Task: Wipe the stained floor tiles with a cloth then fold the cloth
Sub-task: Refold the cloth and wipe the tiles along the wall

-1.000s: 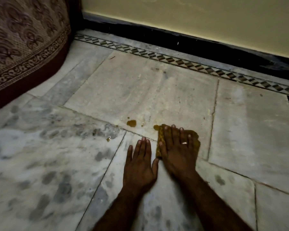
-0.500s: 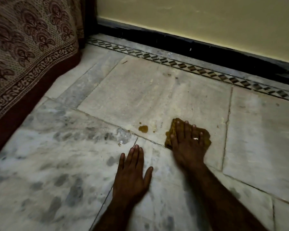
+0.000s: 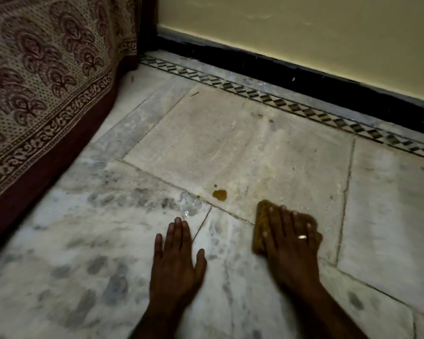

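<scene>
Right hand point(image 3: 290, 243) flat on cloth point(image 3: 261, 228); left hand point(image 3: 175, 260) splayed; stain point(image 3: 219, 194) near; bedspread point(image 3: 42, 94) leftward.

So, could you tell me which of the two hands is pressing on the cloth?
The right hand, the one wearing a ring, lies flat on the yellow-brown cloth. The left hand rests flat on bare marble floor, touching no cloth.

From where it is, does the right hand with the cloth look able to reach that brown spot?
Probably yes: the right hand presses the cloth flat just beside the brown spot, with only bare tile between them.
</scene>
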Demonstrator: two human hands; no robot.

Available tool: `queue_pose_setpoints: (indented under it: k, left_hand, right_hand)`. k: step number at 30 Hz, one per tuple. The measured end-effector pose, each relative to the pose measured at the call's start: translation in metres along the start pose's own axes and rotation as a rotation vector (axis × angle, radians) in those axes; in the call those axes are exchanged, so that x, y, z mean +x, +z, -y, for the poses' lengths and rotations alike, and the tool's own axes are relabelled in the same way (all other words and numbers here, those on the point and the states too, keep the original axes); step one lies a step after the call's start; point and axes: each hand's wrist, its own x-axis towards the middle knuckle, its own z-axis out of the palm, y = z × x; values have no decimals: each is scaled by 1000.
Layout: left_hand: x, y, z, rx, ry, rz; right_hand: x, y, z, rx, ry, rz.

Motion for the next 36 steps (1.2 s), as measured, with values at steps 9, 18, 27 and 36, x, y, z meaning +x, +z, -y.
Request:
queue_pose_setpoints:
  k: [9,18,27,36]
  left_hand:
    - [-2,-5,-5,-81,-67,-54]
    - [-3,-8,-4,-80,-112,-32]
    - [-7,-13,-1,-96,3,-63]
    - [-5,-21,-5,-103,-50,-79]
  right_hand:
    - [123,-2,79,49,-15,86]
    - [85,16,155,25,-451,105]
    - [22,2,81,-37,-651,62]
    - [116,17,179,0,-398,96]
